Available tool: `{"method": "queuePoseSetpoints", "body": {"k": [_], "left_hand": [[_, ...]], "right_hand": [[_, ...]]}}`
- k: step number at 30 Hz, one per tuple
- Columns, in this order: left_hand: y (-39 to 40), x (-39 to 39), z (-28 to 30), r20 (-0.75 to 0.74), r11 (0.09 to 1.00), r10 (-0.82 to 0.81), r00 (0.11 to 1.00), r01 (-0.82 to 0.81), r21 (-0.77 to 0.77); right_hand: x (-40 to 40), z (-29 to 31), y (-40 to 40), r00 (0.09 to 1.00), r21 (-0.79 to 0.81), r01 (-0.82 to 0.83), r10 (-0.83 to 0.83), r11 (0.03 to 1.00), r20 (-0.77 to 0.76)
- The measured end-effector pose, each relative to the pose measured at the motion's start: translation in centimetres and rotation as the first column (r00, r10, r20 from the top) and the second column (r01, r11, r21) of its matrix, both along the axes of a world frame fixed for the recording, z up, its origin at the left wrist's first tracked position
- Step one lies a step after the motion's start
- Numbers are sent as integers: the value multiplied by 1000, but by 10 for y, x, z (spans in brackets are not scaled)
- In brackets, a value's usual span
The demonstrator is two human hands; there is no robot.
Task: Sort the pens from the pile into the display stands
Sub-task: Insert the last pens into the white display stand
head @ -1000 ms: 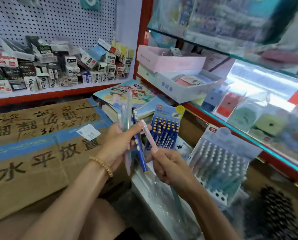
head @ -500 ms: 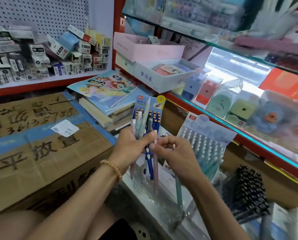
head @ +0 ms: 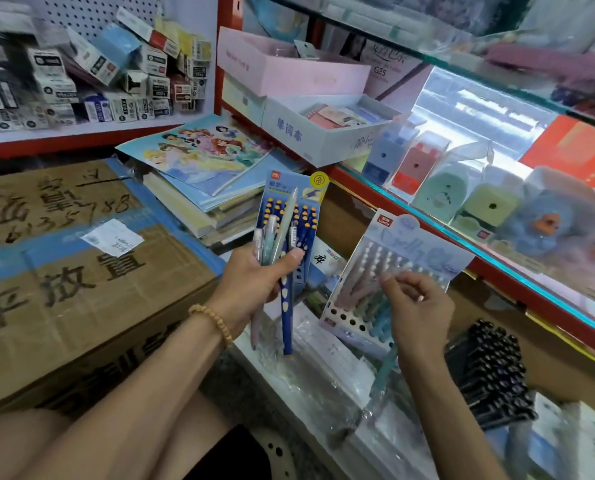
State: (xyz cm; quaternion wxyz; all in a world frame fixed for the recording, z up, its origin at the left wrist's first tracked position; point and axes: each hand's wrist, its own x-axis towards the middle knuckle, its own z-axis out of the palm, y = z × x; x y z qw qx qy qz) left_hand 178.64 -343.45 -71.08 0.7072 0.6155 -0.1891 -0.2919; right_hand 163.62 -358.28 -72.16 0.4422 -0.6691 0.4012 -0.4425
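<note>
while the left hand (head: 254, 285) grips the spare pens (head: 278, 237), the right hand (head: 415, 306) (pinching a pen, seemingly) should seat it squarely in the pale stand (head: 410, 244) just beyond its fingertips.

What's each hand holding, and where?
Left hand grips pens mid-barrel. Right hand: a teal pen hangs below it; grip hidden.

Left hand (head: 254, 282) around a pen bundle (head: 278, 237); right hand (head: 417, 306) at the pale display stand (head: 410, 251).
</note>
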Motion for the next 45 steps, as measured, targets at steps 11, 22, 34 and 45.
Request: {"method": "queuePoseSetpoints", "body": {"k": [11,22,34,45], "left_hand": [[-1,6,-7,-48,999,19,999,-17,39],[4,6,-7,-114,1000,-1,993,-1,-18],[2,1,-14,-144,999,-31,989,32,1],[-3,-40,-24,-74,927,-300,951,309,212]], "right_hand": [[15,-23,3,990,-128,-2,-15,992,-139],[23,-44,8,965,-184,-46,-4,982,-262],[22,-20,23,997,134,70,-71,988,1],[12,20,23,783,571,-187,-229,800,578]]}}
